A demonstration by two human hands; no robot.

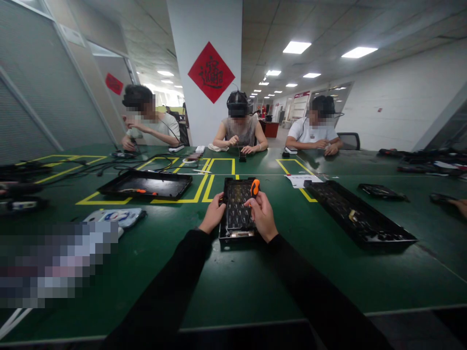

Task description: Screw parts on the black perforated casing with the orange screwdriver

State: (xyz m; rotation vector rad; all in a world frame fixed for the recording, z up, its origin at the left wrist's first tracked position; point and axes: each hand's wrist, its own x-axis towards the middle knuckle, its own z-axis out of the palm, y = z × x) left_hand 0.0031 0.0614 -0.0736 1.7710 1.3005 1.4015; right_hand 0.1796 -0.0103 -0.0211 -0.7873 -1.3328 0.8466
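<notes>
Black case between both hands
On the green surface (226, 287), my left hand (214, 213) grips the left edge of the black case (239, 209); my right hand (263, 217), over its right side, grasps the orange-handled tool (255, 187), handle tilted up.

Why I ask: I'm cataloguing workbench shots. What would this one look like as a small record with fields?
surface: green table marked with yellow tape
left hand: left hand grips the left side of the black case
right hand: right hand holds an orange-handled tool over the case
case contents: small parts, too small to identify
left of case: shallow black tray with orange items inside
right of case: long black tray holding a small yellowish piece
across the table: three people, seated
</notes>
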